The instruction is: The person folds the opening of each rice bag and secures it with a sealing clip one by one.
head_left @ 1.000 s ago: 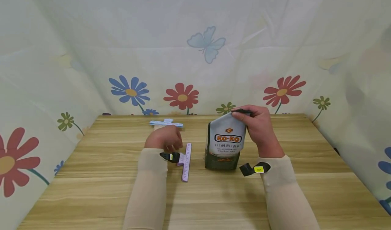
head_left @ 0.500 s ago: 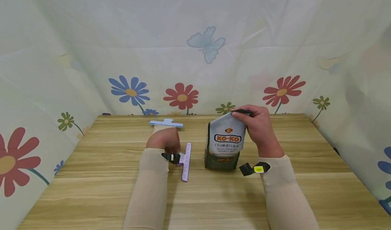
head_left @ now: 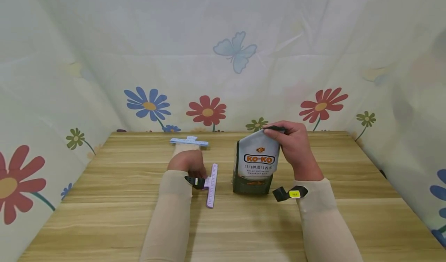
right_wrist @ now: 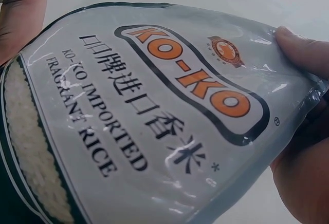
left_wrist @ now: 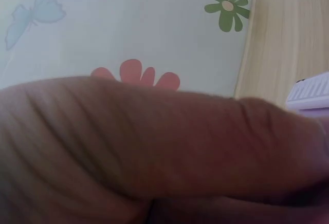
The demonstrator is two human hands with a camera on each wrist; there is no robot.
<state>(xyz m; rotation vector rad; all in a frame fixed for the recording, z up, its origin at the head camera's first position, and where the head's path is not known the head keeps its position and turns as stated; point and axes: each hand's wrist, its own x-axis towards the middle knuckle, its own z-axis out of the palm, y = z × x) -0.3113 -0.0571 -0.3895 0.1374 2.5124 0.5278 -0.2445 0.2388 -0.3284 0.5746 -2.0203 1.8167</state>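
My right hand (head_left: 295, 146) pinches the folded top corner of a grey and dark green rice bag (head_left: 259, 157), marked KO-KO. The bag stands on the table, its top pulled toward the right. Up close in the right wrist view, rice grains show through a window of the bag (right_wrist: 33, 147). Left of the bag lies a purple sealing clip (head_left: 212, 186) with a ruled bar. My left hand (head_left: 188, 162) has its fingers curled down at the clip's handle and pinches it; the fingertips are partly hidden. The thumb (left_wrist: 205, 147) reaches toward the clip (left_wrist: 311, 93) in the left wrist view.
A pale blue sealing clip (head_left: 189, 141) lies near the table's back edge, beyond my left hand. Some cream-coloured material (head_left: 186, 147) shows between them. Flower-printed cloth (head_left: 237, 80) surrounds the wooden table (head_left: 244, 231) at the back and sides.
My left hand has lowered, and its fingers have closed in on the purple clip's handle. My right hand and the rice bag have stayed in place.
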